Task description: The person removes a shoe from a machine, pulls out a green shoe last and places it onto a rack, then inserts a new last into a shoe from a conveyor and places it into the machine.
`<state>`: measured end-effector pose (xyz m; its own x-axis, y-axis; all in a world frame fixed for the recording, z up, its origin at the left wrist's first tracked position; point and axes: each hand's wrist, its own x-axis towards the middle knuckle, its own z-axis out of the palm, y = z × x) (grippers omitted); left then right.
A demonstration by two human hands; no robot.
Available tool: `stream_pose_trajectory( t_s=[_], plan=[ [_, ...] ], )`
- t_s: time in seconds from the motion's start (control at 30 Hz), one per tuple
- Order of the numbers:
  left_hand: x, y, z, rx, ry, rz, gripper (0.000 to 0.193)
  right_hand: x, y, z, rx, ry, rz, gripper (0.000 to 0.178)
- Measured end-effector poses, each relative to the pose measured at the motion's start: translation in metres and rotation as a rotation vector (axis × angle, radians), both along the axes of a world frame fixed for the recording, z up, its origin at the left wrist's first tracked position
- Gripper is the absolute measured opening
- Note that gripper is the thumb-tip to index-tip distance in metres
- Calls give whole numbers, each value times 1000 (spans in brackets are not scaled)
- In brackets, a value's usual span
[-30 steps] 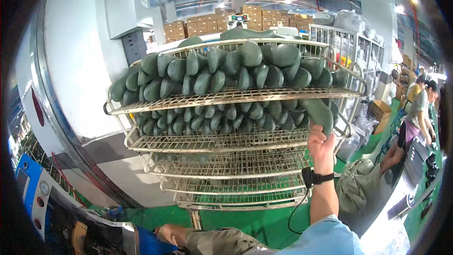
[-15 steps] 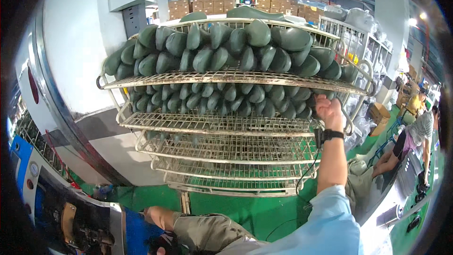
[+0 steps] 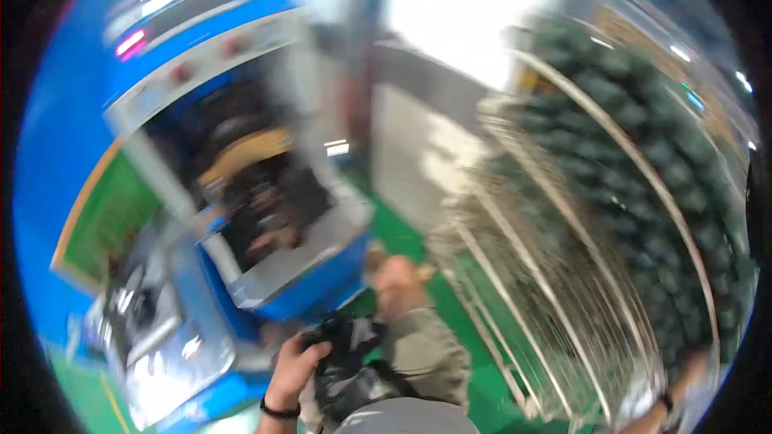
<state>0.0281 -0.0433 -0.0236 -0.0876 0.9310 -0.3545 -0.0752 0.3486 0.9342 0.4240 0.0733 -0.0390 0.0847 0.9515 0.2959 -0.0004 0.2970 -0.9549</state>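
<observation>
My left hand (image 3: 299, 363) is low in the middle, over my lap, its fingers closed on the edge of a black, soft-looking thing (image 3: 342, 366) with strap-like parts. Blur hides what kind of thing it is. At the lower right my right hand (image 3: 693, 370) is next to the rack's edge, too smeared to show its fingers. The wire rack (image 3: 555, 289), pale and several shelves high, appears tilted on the right. Many dark green, rounded, shoe-last-like pieces (image 3: 635, 137) crowd its upper shelves.
On the left stands a blue and grey machine (image 3: 281, 281) with a dark opening and a tan curved part (image 3: 245, 153). Beside it are a green panel (image 3: 112, 213) and a bench with shiny plastic (image 3: 173, 354). A white pillar (image 3: 466, 8) rises behind the rack.
My view has swung left toward the machine, so the rack now sits at the right. My right hand has left the shelf end. My left hand has come into clear view with the black thing.
</observation>
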Motion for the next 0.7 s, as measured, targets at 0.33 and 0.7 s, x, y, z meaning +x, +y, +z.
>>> stream_pose_trajectory(
  t_s=[0.33, 0.7],
  plan=[
    [-247, -176, 50, 414, 560, 979, 33, -128, 70, -82, -140, -534, 35, 28],
    [-378, -146, 16, -214, 1835, 963, 28, -62, 33, 32, -562, -1149, 222, 64]
  ],
)
